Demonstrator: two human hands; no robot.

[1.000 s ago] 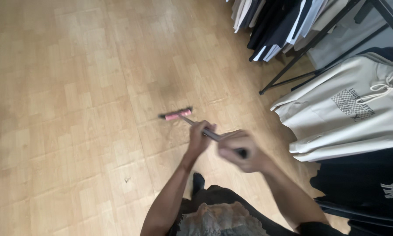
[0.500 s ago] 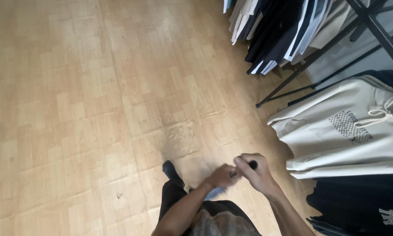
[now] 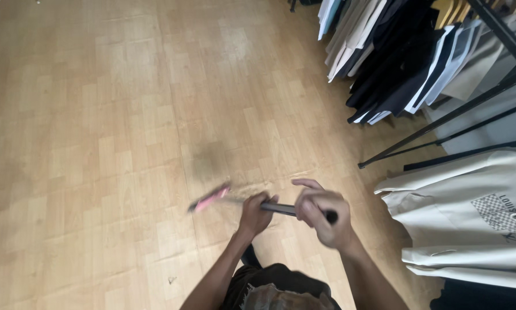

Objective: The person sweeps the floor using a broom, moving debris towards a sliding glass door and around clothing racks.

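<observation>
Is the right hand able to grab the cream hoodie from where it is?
Probably not right now. The right hand is wrapped round the end of the dark handle, so it is busy, though nothing stands between it and the cream hoodie hanging off to its right.

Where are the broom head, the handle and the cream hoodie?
broom head (image 3: 209,198), head view, on its blurred pink middle.
handle (image 3: 282,209), head view, on the dark shaft between the two hands.
cream hoodie (image 3: 459,212), head view, on its front panel.
</observation>
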